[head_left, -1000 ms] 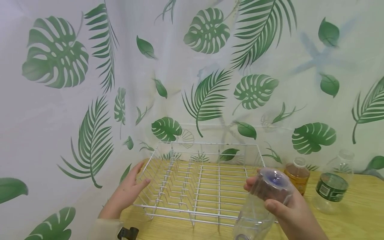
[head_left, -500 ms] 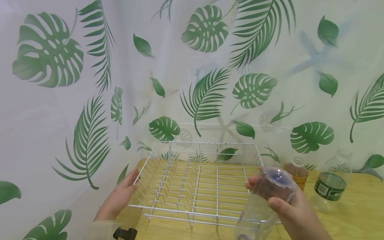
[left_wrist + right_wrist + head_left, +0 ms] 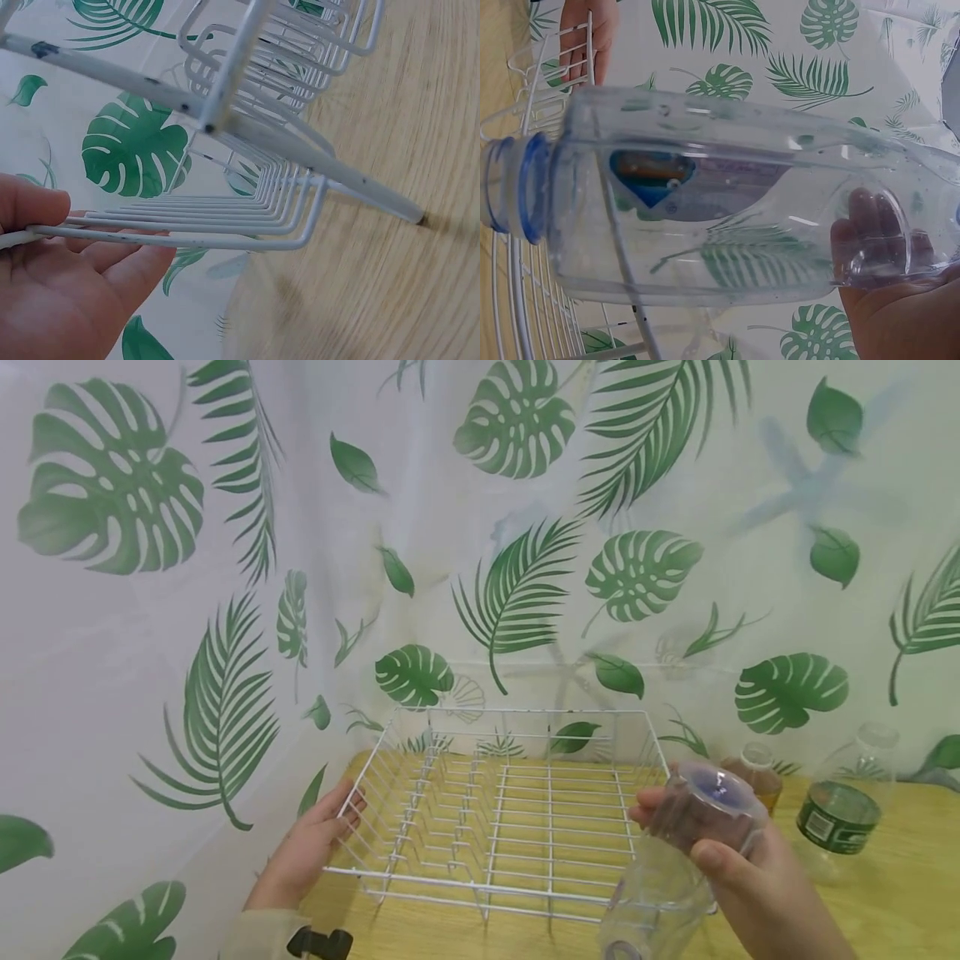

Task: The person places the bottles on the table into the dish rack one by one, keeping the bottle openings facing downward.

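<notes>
Two things held: left hand (image 3: 303,852) grips rack (image 3: 550,827), right hand (image 3: 759,878) clasps tilted bottle (image 3: 660,885); likely lining up, next needs steadiness.

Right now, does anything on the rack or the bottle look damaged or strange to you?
Yes. In the left wrist view, the white rack has dark spots, perhaps chipped coating, so it looks worn. The right hand holds the bottle neck down and seemingly uncapped, an unusual way up. I see no spill.

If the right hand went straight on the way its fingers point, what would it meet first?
Most likely the right side of the wire rack; depth is unclear, though, so the right hand, holding the clear bottle, might pass above it.
</notes>
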### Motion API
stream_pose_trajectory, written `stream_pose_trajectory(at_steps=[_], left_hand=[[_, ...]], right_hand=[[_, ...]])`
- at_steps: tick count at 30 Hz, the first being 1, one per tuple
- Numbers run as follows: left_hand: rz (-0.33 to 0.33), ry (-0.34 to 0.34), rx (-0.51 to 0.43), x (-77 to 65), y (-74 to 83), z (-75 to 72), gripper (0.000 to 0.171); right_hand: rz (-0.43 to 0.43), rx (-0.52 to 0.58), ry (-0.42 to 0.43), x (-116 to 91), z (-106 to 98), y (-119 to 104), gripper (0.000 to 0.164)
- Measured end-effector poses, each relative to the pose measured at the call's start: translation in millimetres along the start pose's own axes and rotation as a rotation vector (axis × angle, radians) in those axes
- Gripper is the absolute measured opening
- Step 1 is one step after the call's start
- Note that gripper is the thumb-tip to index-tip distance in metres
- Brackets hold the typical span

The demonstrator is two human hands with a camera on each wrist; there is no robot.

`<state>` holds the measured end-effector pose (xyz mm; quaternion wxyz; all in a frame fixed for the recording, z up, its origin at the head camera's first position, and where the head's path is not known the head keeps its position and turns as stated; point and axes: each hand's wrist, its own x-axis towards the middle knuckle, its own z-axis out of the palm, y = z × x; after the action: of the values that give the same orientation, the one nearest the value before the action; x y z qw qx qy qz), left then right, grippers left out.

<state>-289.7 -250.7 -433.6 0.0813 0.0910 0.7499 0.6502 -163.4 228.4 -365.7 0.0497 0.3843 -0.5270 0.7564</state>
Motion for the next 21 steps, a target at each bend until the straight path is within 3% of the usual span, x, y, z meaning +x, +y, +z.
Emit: stream_pose_trajectory(at_steps=[13, 21], left_hand=[[0.021, -0.004, -0.045, 1.5, -2.5, 2.3, 0.062], [0.033, 0.009, -0.041, 0.8, -4.4, 0.0, 0.061]], right_hand=[[-0.066, 0.07, 0.031, 17.2, 0.6, -3.1, 0.039], [-0.044, 0.032, 0.089, 48.7, 18.2, -14.1, 0.044]])
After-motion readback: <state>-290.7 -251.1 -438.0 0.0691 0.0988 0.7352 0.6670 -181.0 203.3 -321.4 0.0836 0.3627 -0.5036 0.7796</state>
